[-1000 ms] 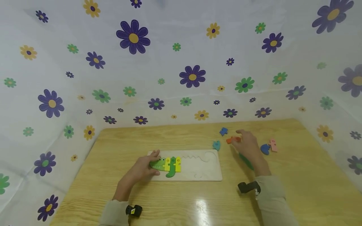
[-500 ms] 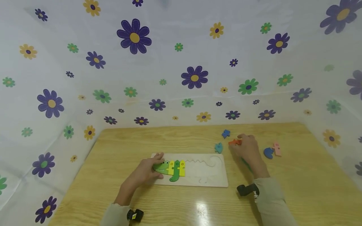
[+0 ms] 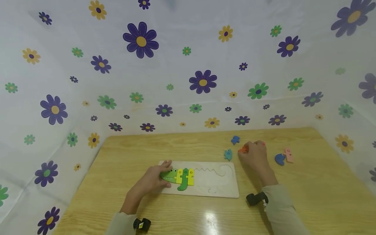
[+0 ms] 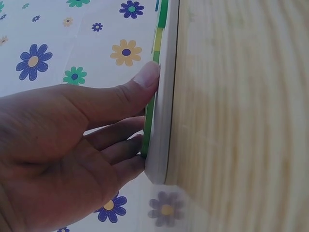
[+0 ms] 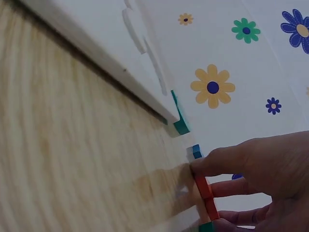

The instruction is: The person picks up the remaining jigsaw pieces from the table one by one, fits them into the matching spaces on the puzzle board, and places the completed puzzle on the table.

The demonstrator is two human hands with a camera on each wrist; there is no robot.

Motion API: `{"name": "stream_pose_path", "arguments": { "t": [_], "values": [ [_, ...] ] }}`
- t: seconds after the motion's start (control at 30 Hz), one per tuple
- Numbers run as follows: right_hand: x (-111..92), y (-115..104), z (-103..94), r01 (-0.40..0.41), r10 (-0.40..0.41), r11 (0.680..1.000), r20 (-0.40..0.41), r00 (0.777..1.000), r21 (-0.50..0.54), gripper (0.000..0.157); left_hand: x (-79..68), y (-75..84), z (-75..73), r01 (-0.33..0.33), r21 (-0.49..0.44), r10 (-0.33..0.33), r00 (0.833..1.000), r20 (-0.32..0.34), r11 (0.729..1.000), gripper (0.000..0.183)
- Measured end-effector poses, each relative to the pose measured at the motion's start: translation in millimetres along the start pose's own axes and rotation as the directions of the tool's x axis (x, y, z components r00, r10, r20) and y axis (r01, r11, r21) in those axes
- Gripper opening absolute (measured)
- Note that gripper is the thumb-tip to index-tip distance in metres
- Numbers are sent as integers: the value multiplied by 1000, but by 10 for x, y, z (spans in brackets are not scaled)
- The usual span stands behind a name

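A pale wooden puzzle board (image 3: 217, 182) lies on the table. At its left end are a green crocodile head piece (image 3: 168, 176), yellow pieces and a green leg piece (image 3: 183, 182). My left hand (image 3: 154, 178) rests over the head piece; in the left wrist view its thumb (image 4: 147, 75) presses on the green piece and the other fingers touch near its edge. To the right of the board, my right hand (image 3: 255, 156) pinches an orange puzzle piece (image 3: 243, 149) between thumb and fingers, low at the tabletop. The hand hides part of that piece.
Near the board's upper right corner lie a teal piece (image 3: 228, 154) and a blue piece (image 3: 235, 140). Right of my right hand are a dark blue piece (image 3: 280, 159) and a pink piece (image 3: 289, 155). A flower-printed cloth (image 3: 176, 65) rises behind the table.
The right hand's fingers have closed in on the orange piece. A green piece seen beneath the right wrist is now hidden. The left hand keeps its place on the board; the head view shifts slightly.
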State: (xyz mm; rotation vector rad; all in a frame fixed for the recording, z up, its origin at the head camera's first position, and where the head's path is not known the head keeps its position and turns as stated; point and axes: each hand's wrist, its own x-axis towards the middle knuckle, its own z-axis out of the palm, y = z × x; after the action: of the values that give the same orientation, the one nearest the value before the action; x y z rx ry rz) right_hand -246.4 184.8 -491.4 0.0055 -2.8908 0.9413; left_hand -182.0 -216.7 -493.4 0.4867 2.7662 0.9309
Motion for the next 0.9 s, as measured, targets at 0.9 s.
{"name": "stream_pose_path", "arguments": {
  "t": [0.9],
  "values": [
    [-157,10,-333,177,-174,979,-37,984,106,42,6,97,62,-12,19,11,1000,14,1000,66]
  ]
}}
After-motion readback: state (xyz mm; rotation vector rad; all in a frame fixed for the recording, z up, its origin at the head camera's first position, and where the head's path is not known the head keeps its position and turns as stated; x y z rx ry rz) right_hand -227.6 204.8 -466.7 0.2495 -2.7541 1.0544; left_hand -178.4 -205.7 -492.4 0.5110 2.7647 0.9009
